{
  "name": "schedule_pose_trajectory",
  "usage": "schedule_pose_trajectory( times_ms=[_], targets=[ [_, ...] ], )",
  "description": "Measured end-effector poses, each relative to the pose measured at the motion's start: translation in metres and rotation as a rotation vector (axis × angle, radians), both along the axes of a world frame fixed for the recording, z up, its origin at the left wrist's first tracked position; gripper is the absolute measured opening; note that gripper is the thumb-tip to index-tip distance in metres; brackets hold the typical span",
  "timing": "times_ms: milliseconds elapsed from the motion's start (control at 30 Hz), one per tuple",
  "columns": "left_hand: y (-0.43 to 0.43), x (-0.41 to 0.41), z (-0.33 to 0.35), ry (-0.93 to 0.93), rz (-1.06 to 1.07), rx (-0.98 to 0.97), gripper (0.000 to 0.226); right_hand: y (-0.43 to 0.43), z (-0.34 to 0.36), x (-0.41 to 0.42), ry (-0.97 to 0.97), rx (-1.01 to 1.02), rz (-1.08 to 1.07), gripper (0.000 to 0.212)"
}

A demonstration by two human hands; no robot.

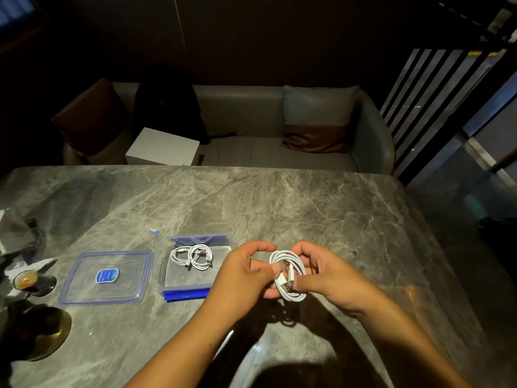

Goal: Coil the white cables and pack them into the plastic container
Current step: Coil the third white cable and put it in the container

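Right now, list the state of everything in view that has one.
Container: open, lid off, cables inside.
Lid: off, flat on the table left of the container.
Packed cables: coiled, in the container.
Held cable: coiled, gripped above the table, not packed.
Left hand: grips the held cable.
Right hand: grips the held cable.

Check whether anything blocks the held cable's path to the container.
Nothing visible. The left hand and right hand hold the coiled cable right of the open container. Its lid lies to the left; packed cables fill only its far half.
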State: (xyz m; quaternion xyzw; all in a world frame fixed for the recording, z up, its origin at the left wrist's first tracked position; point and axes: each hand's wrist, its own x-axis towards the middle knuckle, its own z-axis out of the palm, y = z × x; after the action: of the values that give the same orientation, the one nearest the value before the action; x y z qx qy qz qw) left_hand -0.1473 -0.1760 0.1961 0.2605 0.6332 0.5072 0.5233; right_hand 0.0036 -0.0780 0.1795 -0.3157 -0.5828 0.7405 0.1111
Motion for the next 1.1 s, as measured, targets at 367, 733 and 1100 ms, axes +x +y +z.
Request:
schedule_pose_trajectory(
  times_ms=[367,733,1100],
  targets=[
    [-0.003,0.009,-0.007,-0.026,-0.038,-0.044,0.026,-0.017,0.001,-0.007,-0.016,0.793,-0.348,0.011],
    [0.002,0.012,-0.004,-0.344,0.026,0.03,0.021,-0.017,0.007,-0.014,0.096,0.362,-0.551,0.018],
    [-0.002,0.011,-0.007,-0.453,0.072,0.082,0.028,-0.014,0.007,-0.014,0.094,0.292,-0.652,0.013]
  ],
)
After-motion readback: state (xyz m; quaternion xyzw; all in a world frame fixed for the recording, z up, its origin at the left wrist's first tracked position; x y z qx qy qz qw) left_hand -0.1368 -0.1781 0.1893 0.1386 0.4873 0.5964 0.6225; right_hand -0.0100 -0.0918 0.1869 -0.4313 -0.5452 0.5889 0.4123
